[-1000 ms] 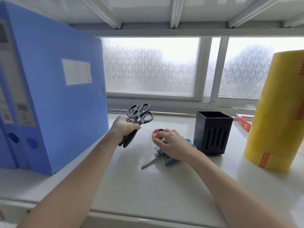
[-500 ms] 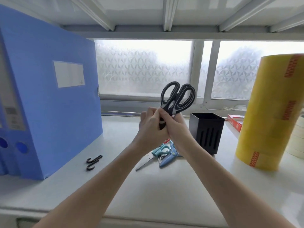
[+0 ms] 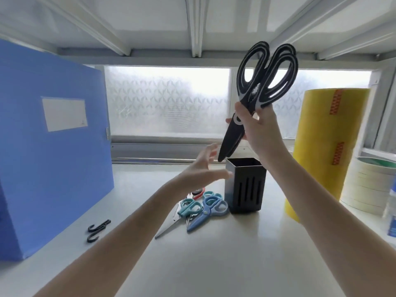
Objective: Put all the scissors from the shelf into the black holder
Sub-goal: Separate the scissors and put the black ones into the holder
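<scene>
My right hand [image 3: 260, 129] grips large black scissors [image 3: 260, 82] by the middle, handles up, blade tips pointing down just above the left rim of the black holder [image 3: 246, 187]. The holder is a slotted square cup standing on the white shelf [image 3: 214, 254]. My left hand [image 3: 203, 170] hovers with fingers spread, holding nothing, left of the holder and above a pile of smaller scissors. In the pile lie blue-handled scissors [image 3: 211, 211], teal-handled scissors [image 3: 189, 207] and a red-and-black pair [image 3: 198, 192], partly hidden.
A tall blue file box [image 3: 53, 146] stands at the left. Two black hooks [image 3: 97, 229] lie in front of it. A big yellow tape roll [image 3: 325, 151] and a stack of pale tape rolls [image 3: 366, 185] stand at the right. Shelf beams run close overhead.
My right hand took the black scissors from both hands and lifted them up and right, over the holder. My left hand let go and dropped toward the pile.
</scene>
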